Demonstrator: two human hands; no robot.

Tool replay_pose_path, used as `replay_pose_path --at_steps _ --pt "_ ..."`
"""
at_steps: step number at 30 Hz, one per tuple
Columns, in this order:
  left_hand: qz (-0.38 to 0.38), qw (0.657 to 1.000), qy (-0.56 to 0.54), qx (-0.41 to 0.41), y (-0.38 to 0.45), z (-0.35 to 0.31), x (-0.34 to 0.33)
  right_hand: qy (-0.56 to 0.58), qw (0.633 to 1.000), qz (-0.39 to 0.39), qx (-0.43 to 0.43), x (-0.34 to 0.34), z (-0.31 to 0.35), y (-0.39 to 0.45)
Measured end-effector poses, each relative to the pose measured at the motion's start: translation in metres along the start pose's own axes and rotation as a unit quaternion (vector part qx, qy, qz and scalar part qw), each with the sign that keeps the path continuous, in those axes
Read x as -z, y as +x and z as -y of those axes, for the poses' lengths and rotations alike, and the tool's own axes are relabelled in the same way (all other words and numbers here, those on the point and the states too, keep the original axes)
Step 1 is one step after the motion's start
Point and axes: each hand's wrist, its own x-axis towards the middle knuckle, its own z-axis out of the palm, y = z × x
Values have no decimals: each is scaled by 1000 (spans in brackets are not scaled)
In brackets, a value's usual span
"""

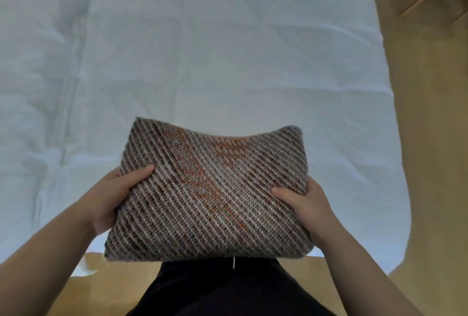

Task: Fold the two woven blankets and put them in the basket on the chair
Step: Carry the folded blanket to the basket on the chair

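Your folded woven blanket shows diagonal stripes of dark brown, grey and cream, with an orange patch running through the middle. White, creased bed sheet behind it. Tan wooden floor at right. Your clothing is black.

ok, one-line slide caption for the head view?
Both hands, left hand and right hand, grip a folded brown, cream and orange striped woven blanket by its sides above a white sheet.
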Motion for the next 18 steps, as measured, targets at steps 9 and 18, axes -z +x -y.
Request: replay_pose_path --at_steps 9,18 --pt "107 987 74 -91 -55 -33 -98 69 984 -135 95 73 -2 -96" --pt "225 937 226 -139 -133 36 -284 213 933 -262 122 220 -132 -212"
